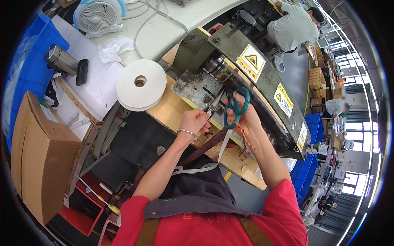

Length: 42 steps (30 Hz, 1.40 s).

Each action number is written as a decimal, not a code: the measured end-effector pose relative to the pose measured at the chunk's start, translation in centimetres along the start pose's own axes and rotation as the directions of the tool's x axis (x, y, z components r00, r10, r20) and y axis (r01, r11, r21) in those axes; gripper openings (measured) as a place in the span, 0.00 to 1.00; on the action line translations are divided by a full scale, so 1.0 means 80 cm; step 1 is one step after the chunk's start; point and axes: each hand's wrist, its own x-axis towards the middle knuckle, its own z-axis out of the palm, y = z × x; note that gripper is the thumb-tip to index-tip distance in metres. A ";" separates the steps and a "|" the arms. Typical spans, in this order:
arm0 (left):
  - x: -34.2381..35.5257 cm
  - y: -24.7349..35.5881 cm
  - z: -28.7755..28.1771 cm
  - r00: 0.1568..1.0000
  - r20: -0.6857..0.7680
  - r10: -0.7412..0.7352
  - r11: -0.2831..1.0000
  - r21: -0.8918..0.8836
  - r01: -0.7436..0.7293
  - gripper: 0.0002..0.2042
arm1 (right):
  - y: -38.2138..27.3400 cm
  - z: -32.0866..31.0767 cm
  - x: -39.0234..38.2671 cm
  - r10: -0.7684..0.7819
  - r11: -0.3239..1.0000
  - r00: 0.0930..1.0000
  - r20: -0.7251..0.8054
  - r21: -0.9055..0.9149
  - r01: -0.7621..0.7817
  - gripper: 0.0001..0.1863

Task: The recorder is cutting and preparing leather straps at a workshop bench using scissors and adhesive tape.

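My right hand [245, 119] grips teal-handled scissors [234, 107], blades pointing left toward the worn metal plate [196, 87] of a green machine [262, 78]. My left hand [193, 122], with a bracelet on the wrist, pinches the end of a white strap [219, 153] right at the scissor blades. The strap hangs down between my forearms to my lap. A large roll of white tape [140, 84] lies on the wooden bench [172, 110] to the left of my hands.
A cardboard box [39, 158] stands at the left, with a white fan [98, 16], a steel flask [60, 60] and a crumpled tissue [113, 47] behind it. Blue crates [305, 172] sit at the right. Another person [293, 26] works at the far end of the machine.
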 end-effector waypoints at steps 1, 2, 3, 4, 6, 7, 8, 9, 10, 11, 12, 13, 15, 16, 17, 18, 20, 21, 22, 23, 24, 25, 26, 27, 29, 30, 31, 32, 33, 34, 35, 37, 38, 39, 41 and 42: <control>0.001 -0.002 0.000 1.000 0.007 0.001 1.000 0.007 -0.001 0.08 | 0.005 0.000 -0.005 -0.023 0.993 0.999 -0.026 -0.120 0.020 0.20; 0.000 -0.005 0.000 1.000 0.010 0.000 1.000 0.015 -0.001 0.08 | 0.012 0.000 -0.011 -0.047 0.971 0.998 -0.047 -0.239 0.035 0.24; -0.002 -0.009 -0.002 1.000 0.008 0.007 1.000 0.015 -0.007 0.08 | 0.021 0.001 -0.023 -0.022 0.958 0.999 -0.047 -0.287 0.007 0.25; -0.007 -0.014 -0.008 0.999 0.021 -0.026 0.998 0.049 0.025 0.08 | 0.035 -0.001 -0.038 0.009 0.950 1.000 -0.026 -0.312 -0.016 0.25; -0.014 -0.018 -0.016 0.996 0.060 -0.060 0.994 0.096 0.054 0.08 | 0.059 -0.010 -0.065 0.067 0.939 0.998 0.013 -0.340 -0.059 0.25; -0.019 -0.021 -0.022 0.996 0.059 -0.067 0.995 0.082 0.062 0.08 | 0.065 -0.006 -0.080 0.091 0.934 0.996 -0.020 -0.346 -0.092 0.19; -0.024 -0.023 -0.027 0.995 0.063 -0.078 0.995 0.068 0.074 0.08 | 0.074 -0.019 -0.094 0.083 0.939 0.996 -0.028 -0.334 -0.088 0.19; -0.025 -0.026 -0.034 0.993 0.093 -0.066 0.996 0.059 0.060 0.08 | 0.081 -0.041 -0.108 -0.014 0.846 1.000 0.008 -0.534 0.016 0.18; -0.028 -0.027 -0.038 0.991 0.108 -0.074 0.995 0.069 0.067 0.08 | 0.090 -0.064 -0.127 -0.101 0.701 0.993 0.061 -0.704 0.114 0.18; -0.032 -0.028 -0.042 0.990 0.125 -0.068 0.996 0.066 0.061 0.07 | 0.102 -0.091 -0.146 -0.209 0.496 0.975 0.080 -0.851 0.176 0.19; -0.035 -0.027 -0.047 0.989 0.139 -0.058 0.997 0.062 0.050 0.07 | 0.117 -0.122 -0.165 -0.304 0.253 0.944 0.127 -0.945 0.209 0.20; -0.036 -0.029 -0.053 0.985 0.160 -0.059 0.996 0.074 0.047 0.07 | 0.141 -0.163 -0.186 -0.392 0.181 0.917 0.076 -0.971 0.157 0.21; -0.039 -0.031 -0.062 0.985 0.161 -0.064 0.995 0.090 0.050 0.07 | 0.200 -0.239 -0.225 -0.543 0.283 0.827 -0.145 -0.959 0.017 0.20; -0.042 -0.034 -0.066 0.987 0.145 -0.065 0.994 0.095 0.051 0.08 | 0.223 -0.269 -0.237 -0.569 0.451 0.757 -0.320 -0.892 -0.039 0.19; -0.042 -0.037 -0.071 0.988 0.115 -0.104 0.991 0.090 0.094 0.06 | 0.231 -0.290 -0.238 -0.574 0.456 0.751 -0.327 -0.889 -0.039 0.19; -0.045 -0.043 -0.069 0.988 0.119 -0.103 0.991 0.097 0.091 0.06 | 0.241 -0.313 -0.238 -0.528 0.727 0.610 -0.592 -0.685 -0.035 0.17; -0.054 -0.044 -0.063 0.757 -0.008 0.654 0.473 0.785 -0.401 0.05 | 0.244 -0.349 -0.227 -0.421 0.896 0.405 -0.812 -0.440 0.050 0.15; -0.062 -0.039 -0.054 0.566 0.118 0.816 0.199 0.862 -0.466 0.06 | 0.236 -0.366 -0.218 -0.467 0.877 0.384 -0.797 -0.473 0.086 0.15; -0.067 -0.044 -0.039 0.562 0.123 0.818 0.191 0.864 -0.467 0.06 | 0.223 -0.373 -0.207 -0.446 0.886 0.366 -0.817 -0.462 0.048 0.16; -0.077 -0.048 -0.020 0.616 0.142 0.775 0.294 0.782 -0.550 0.06 | 0.211 -0.387 -0.199 -0.354 0.931 0.422 -0.835 -0.357 0.073 0.16; -0.086 -0.052 0.000 0.659 0.170 0.732 0.395 0.683 -0.615 0.06 | 0.205 -0.410 -0.192 -0.249 0.968 0.475 -0.844 -0.238 0.084 0.16; -0.086 -0.063 0.012 0.682 0.186 0.707 0.396 0.696 -0.600 0.05 | 0.196 -0.412 -0.187 -0.232 0.972 0.488 -0.841 -0.219 0.085 0.16; -0.080 -0.072 0.022 0.704 0.203 0.681 0.395 0.707 -0.586 0.05 | 0.187 -0.414 -0.182 -0.215 0.976 0.499 -0.839 -0.198 0.087 0.15; -0.074 -0.076 0.027 0.709 0.177 0.683 0.392 0.730 -0.559 0.03 | 0.182 -0.423 -0.178 -0.218 0.975 0.510 -0.832 -0.203 0.084 0.15; -0.065 -0.079 0.019 0.739 0.082 0.669 0.469 0.724 -0.506 0.03 | 0.175 -0.446 -0.174 -0.198 0.980 0.560 -0.804 -0.165 0.110 0.13; -0.062 -0.081 0.010 0.762 -0.005 0.647 0.546 0.701 -0.458 0.02 | 0.170 -0.456 -0.176 -0.193 0.981 0.573 -0.796 -0.169 0.096 0.13; -0.062 -0.083 -0.002 0.751 -0.043 0.659 0.548 0.711 -0.440 0.02 | 0.166 -0.463 -0.178 -0.219 0.974 0.591 -0.776 -0.206 0.089 0.12; -0.061 -0.080 -0.013 0.736 -0.078 0.672 0.548 0.721 -0.425 0.03 | 0.156 -0.455 -0.176 -0.245 0.966 0.609 -0.755 -0.242 0.088 0.11; -0.066 -0.078 -0.022 0.761 -0.105 0.640 0.538 0.769 -0.345 0.03 | 0.150 -0.445 -0.183 -0.212 0.971 0.650 -0.730 -0.231 0.057 0.10; -0.071 -0.078 -0.028 0.803 -0.126 0.582 0.504 0.831 -0.235 0.06 | 0.146 -0.448 -0.188 -0.205 0.971 0.665 -0.718 -0.237 0.043 0.10; -0.079 -0.078 -0.030 0.824 -0.136 0.550 0.420 0.898 -0.132 0.09 | 0.145 -0.455 -0.192 -0.214 0.967 0.691 -0.691 -0.252 0.047 0.14; -0.092 -0.084 -0.030 0.835 -0.175 0.522 0.328 0.945 -0.007 0.13 | 0.138 -0.441 -0.205 -0.258 0.954 0.710 -0.655 -0.291 0.079 0.30; -0.099 -0.088 -0.028 0.871 -0.212 0.443 0.252 0.962 0.106 0.17 | 0.139 -0.447 -0.208 -0.252 0.953 0.723 -0.643 -0.295 0.069 0.30; -0.104 -0.093 -0.025 0.896 -0.258 0.361 0.165 0.964 0.210 0.20 | 0.140 -0.456 -0.211 -0.251 0.959 0.762 -0.597 -0.263 0.109 0.33; -0.103 -0.107 -0.020 0.885 -0.307 0.351 0.183 0.949 0.257 0.21 | 0.140 -0.464 -0.211 -0.246 0.963 0.810 -0.533 -0.228 0.142 0.37; -0.100 -0.114 -0.019 0.880 -0.338 0.334 0.200 0.938 0.284 0.23 | 0.141 -0.464 -0.211 -0.257 0.962 0.827 -0.499 -0.213 0.170 0.36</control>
